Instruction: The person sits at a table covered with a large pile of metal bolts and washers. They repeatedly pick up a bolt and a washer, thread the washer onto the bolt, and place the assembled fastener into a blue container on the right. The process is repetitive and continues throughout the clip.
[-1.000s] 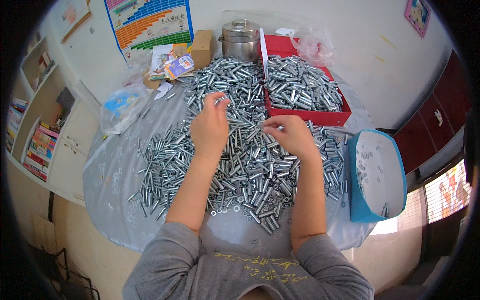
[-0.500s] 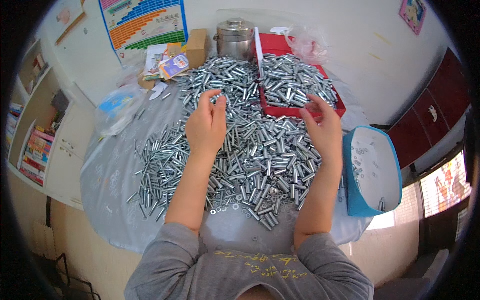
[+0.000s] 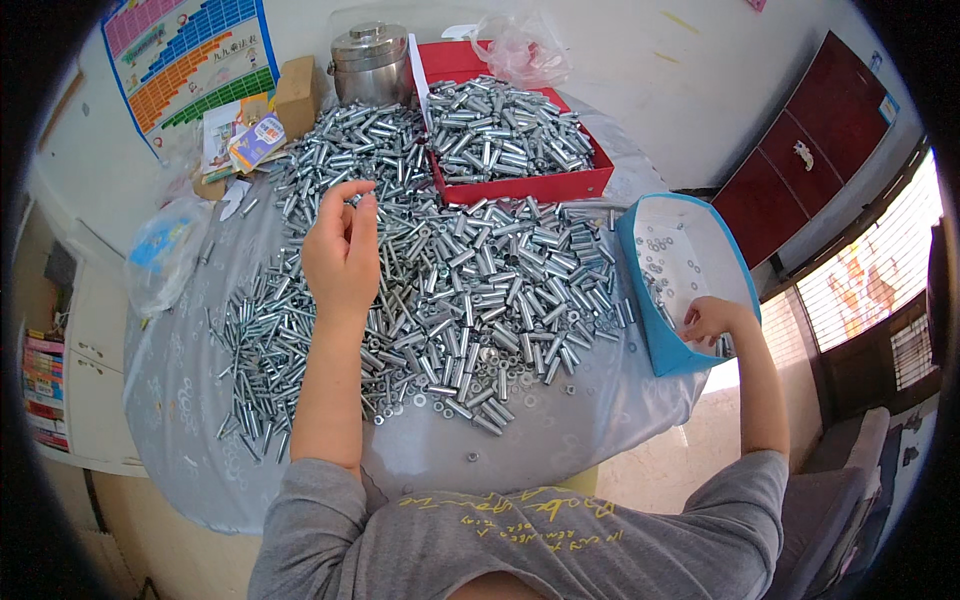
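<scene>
My left hand [image 3: 342,250] hovers over a heap of metal parts, its thumb and index fingertip pinched together; whatever is between them is too small to make out. My right hand [image 3: 712,318] reaches inside the blue fabric bin [image 3: 648,300] at the right, fingers bent downward near the bin's front wall; what they grip, if anything, is hidden. Small washers [image 3: 655,245] lie on the bin's white bottom. Across the table spread shiny metal sleeves [image 3: 480,265], thin bolts [image 3: 255,340] on the left side, and loose washers and nuts [image 3: 420,400] along the near edge.
A red box [image 3: 525,185] piled with metal sleeves stands at the back, beside a steel pot [image 3: 370,65]. Booklets [image 3: 240,135], a small cardboard box [image 3: 296,95] and a plastic bag [image 3: 165,255] sit at the back left. A grey cloth [image 3: 200,480] covers the round table.
My right hand has moved from above the heap, near the red box, rightward and down into the blue bin. My left hand stays over the heap, and the view has turned toward the right.
</scene>
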A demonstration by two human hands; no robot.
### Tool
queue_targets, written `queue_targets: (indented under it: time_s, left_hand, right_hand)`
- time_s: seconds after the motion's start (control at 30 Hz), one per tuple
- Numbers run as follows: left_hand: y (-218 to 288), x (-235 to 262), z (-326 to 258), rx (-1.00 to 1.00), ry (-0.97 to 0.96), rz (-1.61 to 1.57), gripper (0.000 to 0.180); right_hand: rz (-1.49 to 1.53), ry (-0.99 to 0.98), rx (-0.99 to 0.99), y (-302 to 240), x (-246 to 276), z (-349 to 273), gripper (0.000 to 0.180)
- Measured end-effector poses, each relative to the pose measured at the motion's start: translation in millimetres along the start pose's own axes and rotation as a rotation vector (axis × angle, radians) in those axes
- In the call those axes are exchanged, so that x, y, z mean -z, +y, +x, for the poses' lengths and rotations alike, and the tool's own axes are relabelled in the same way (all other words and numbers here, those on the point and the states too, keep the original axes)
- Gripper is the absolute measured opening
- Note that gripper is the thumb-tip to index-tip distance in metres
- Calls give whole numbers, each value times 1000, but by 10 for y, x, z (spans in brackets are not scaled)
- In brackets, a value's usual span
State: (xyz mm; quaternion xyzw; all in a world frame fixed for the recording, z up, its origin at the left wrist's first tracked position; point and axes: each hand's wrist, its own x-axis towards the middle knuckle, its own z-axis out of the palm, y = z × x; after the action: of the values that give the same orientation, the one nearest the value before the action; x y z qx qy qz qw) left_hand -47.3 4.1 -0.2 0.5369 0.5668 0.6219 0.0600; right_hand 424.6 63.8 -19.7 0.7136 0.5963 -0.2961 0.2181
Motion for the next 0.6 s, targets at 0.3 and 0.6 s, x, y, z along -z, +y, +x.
queue_targets:
  time_s: [0.3,0.6]
  left_hand:
    - [32,19,-5,8,-8,-105,15]
    - [48,11,-7,2,-22,-155,14]
  right_hand:
    - [-7,244,145,-397,-81,92,45]
    - [-234,446,383,-308,-21,745,33]
